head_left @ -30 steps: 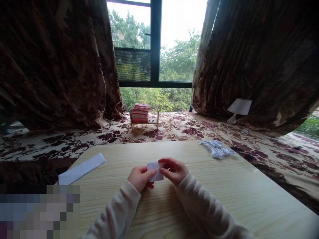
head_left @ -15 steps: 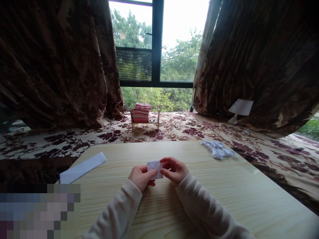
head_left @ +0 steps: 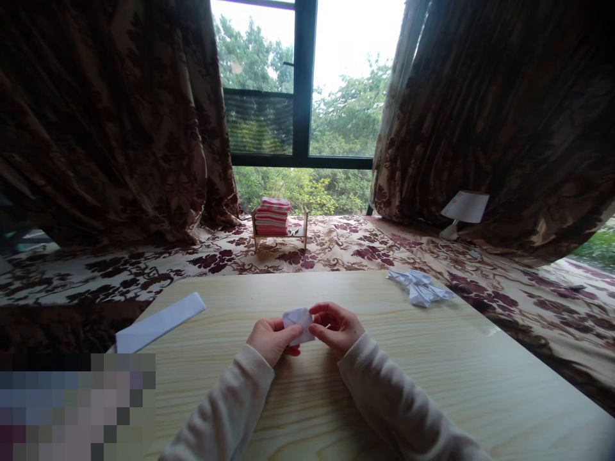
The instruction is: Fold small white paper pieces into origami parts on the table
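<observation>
A small folded piece of white paper is held up between my hands, over the middle of the table. My left hand pinches it from the left, thumb lying across its front and fingers behind. At its right edge, my right hand is closed, with thumb and index fingertip on the paper. Crease lines show on the front face. The fingers behind the paper are partly hidden.
The light wood table carries a long folded white paper strip at left and several folded white paper pieces at right. Beyond it, a small rack with striped cloths and a lamp stand on patterned fabric.
The paper between my hands has tilted slightly, and its right corners look more rounded. Both hands keep nearly the same place and grip.
</observation>
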Action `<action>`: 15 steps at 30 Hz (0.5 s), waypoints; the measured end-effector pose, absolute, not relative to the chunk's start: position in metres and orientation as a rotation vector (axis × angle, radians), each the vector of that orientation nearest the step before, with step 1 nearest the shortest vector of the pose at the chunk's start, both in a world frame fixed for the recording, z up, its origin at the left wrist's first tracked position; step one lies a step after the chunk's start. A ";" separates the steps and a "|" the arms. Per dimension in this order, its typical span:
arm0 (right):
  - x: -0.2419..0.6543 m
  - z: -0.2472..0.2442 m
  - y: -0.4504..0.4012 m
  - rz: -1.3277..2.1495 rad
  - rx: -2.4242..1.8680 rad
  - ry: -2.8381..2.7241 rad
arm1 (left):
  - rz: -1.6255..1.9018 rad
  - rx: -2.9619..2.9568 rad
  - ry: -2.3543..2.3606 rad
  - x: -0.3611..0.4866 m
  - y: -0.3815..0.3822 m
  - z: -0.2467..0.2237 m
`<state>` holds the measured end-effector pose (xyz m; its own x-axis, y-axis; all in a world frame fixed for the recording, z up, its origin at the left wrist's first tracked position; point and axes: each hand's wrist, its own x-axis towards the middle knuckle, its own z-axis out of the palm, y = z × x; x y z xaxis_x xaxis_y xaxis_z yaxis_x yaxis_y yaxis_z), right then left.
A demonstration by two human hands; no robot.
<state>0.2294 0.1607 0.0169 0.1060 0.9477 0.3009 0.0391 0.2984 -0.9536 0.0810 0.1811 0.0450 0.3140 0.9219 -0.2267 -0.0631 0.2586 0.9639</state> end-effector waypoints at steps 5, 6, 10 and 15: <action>0.229 0.013 0.162 0.977 -1.002 -1.233 | 0.856 1.086 1.005 0.081 0.179 0.047; 0.229 0.013 0.163 0.973 -0.992 -1.234 | 0.854 1.082 1.005 0.081 0.179 0.047; 0.229 0.011 0.164 0.926 -0.986 -1.216 | 0.852 1.064 1.008 0.081 0.180 0.046; 0.228 0.010 0.163 0.874 -1.017 -1.271 | 0.860 1.059 1.008 0.081 0.180 0.044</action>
